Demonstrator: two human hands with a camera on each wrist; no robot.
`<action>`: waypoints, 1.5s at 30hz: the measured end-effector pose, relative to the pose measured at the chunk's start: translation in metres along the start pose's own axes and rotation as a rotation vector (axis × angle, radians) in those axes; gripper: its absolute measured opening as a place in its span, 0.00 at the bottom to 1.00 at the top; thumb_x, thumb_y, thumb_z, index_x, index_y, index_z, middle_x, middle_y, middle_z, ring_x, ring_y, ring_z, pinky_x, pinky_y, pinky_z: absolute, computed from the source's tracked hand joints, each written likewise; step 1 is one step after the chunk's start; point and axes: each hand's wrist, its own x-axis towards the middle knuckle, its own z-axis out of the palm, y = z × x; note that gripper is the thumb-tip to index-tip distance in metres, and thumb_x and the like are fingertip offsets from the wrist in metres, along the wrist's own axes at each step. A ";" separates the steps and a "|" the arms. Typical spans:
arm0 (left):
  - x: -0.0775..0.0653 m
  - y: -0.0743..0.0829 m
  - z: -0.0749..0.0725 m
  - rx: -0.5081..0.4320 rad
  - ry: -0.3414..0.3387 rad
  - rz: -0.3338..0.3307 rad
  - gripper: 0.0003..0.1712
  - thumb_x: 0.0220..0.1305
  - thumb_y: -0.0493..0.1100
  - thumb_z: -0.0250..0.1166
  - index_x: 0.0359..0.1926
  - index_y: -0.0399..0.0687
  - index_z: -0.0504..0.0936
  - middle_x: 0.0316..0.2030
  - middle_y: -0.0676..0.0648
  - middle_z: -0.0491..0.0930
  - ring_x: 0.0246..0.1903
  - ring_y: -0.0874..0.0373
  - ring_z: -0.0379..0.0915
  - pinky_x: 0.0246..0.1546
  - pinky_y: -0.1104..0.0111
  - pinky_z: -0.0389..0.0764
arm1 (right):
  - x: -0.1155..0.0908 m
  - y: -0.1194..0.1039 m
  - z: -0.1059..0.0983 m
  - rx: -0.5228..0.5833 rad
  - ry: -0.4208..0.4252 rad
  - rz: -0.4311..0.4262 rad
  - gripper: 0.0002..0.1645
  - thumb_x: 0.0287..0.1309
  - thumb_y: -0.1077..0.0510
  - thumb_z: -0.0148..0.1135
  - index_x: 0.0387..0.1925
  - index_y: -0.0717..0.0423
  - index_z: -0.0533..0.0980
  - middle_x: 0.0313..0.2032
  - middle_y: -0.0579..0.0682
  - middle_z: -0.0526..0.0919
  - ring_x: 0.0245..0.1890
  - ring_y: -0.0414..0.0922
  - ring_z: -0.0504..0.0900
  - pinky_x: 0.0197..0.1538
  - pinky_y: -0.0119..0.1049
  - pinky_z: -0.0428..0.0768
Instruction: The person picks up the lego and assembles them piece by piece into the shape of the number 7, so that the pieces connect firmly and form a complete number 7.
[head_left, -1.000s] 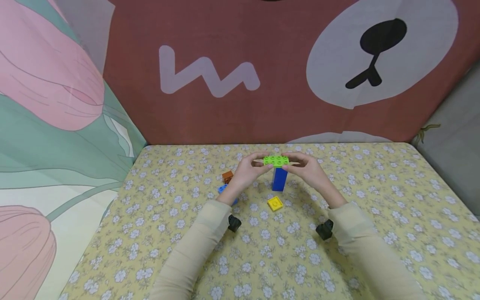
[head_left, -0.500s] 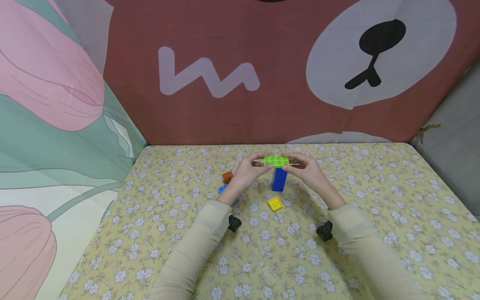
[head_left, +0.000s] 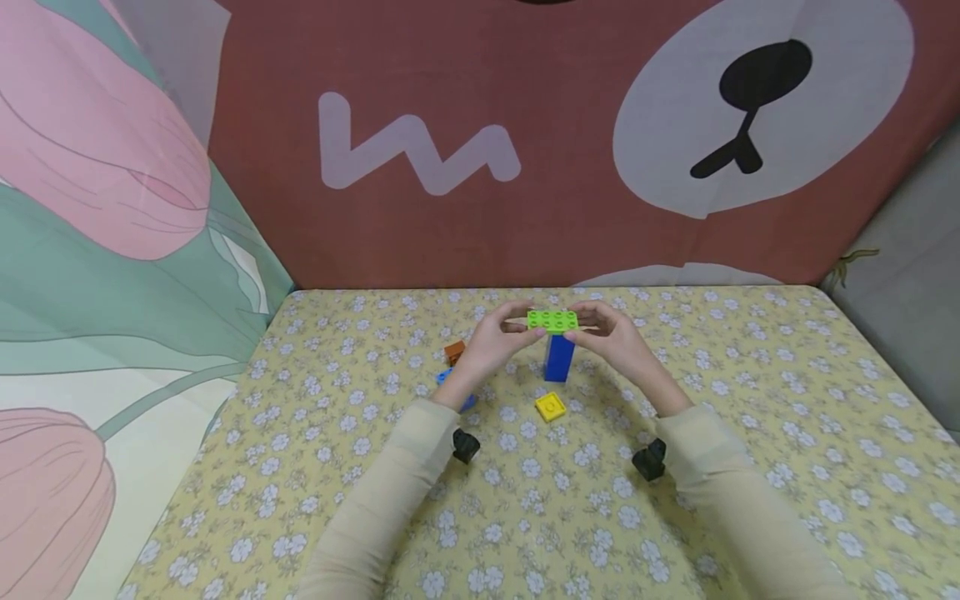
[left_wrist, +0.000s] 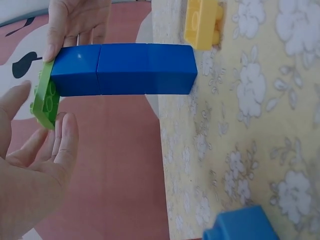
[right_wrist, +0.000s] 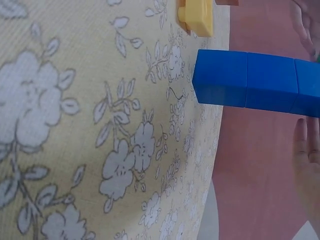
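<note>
Frames a green brick (head_left: 552, 322) lying flat atop an upright blue tower (head_left: 558, 360) of 3 blocks, toward the far side of a flowered table (head_left: 540, 517). Spreads a loose, relaxed left hand (head_left: 492, 337) about the brick's left end; lays the thumb of the right hand (head_left: 617, 336) against the right end, with no telling if gripping. Has a yellow brick (head_left: 551, 407) near, a brown brick (head_left: 454, 352) left.
</note>
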 end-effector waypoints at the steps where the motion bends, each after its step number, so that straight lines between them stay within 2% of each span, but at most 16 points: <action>1: 0.000 -0.001 -0.001 -0.006 -0.004 -0.002 0.32 0.63 0.53 0.65 0.67 0.62 0.67 0.64 0.49 0.69 0.60 0.52 0.71 0.54 0.56 0.79 | 0.000 0.000 0.000 -0.001 0.000 -0.001 0.32 0.63 0.49 0.61 0.64 0.59 0.66 0.60 0.60 0.72 0.59 0.58 0.72 0.59 0.58 0.75; 7: -0.002 -0.012 -0.005 0.017 -0.051 -0.052 0.37 0.63 0.56 0.63 0.69 0.55 0.63 0.62 0.46 0.71 0.59 0.49 0.71 0.56 0.53 0.78 | 0.001 0.000 -0.001 -0.011 -0.009 0.000 0.32 0.63 0.49 0.61 0.63 0.59 0.66 0.59 0.60 0.72 0.59 0.58 0.73 0.59 0.58 0.75; 13: -0.005 -0.023 -0.008 0.109 -0.188 -0.102 0.30 0.65 0.51 0.62 0.65 0.45 0.69 0.57 0.43 0.76 0.55 0.48 0.74 0.53 0.54 0.79 | 0.002 0.001 -0.001 -0.027 -0.006 0.012 0.34 0.62 0.48 0.61 0.64 0.60 0.66 0.59 0.60 0.72 0.59 0.58 0.73 0.59 0.56 0.76; 17: -0.007 -0.029 -0.006 0.165 -0.263 -0.082 0.23 0.66 0.46 0.62 0.59 0.41 0.75 0.53 0.42 0.78 0.52 0.49 0.76 0.48 0.60 0.81 | 0.001 0.002 -0.001 -0.035 -0.003 0.014 0.34 0.62 0.48 0.62 0.64 0.59 0.66 0.60 0.60 0.72 0.59 0.58 0.73 0.58 0.55 0.77; 23: -0.010 -0.033 -0.001 0.222 -0.330 -0.074 0.20 0.64 0.45 0.64 0.55 0.43 0.78 0.51 0.44 0.79 0.49 0.52 0.77 0.46 0.63 0.81 | 0.002 0.004 -0.001 -0.047 0.000 0.006 0.32 0.62 0.48 0.62 0.63 0.57 0.67 0.58 0.60 0.73 0.58 0.57 0.74 0.57 0.54 0.77; 30: -0.011 -0.038 0.007 0.250 -0.382 -0.054 0.20 0.62 0.43 0.66 0.54 0.42 0.79 0.51 0.44 0.79 0.51 0.52 0.77 0.51 0.63 0.80 | 0.002 0.004 -0.001 -0.051 -0.001 -0.004 0.33 0.63 0.48 0.61 0.64 0.59 0.66 0.58 0.60 0.73 0.59 0.58 0.73 0.57 0.54 0.77; 37: -0.010 -0.041 0.015 0.266 -0.396 -0.082 0.20 0.59 0.43 0.69 0.52 0.43 0.80 0.49 0.45 0.81 0.50 0.53 0.78 0.47 0.65 0.81 | 0.002 0.004 -0.002 -0.047 0.000 -0.011 0.32 0.63 0.49 0.61 0.63 0.59 0.67 0.58 0.60 0.74 0.58 0.58 0.74 0.57 0.55 0.77; 45: -0.009 -0.044 0.020 0.296 -0.413 -0.120 0.23 0.58 0.46 0.70 0.54 0.46 0.79 0.51 0.47 0.79 0.52 0.54 0.76 0.52 0.64 0.79 | 0.003 0.005 -0.002 -0.064 0.002 -0.022 0.32 0.63 0.49 0.61 0.63 0.60 0.66 0.59 0.60 0.73 0.59 0.57 0.73 0.57 0.53 0.78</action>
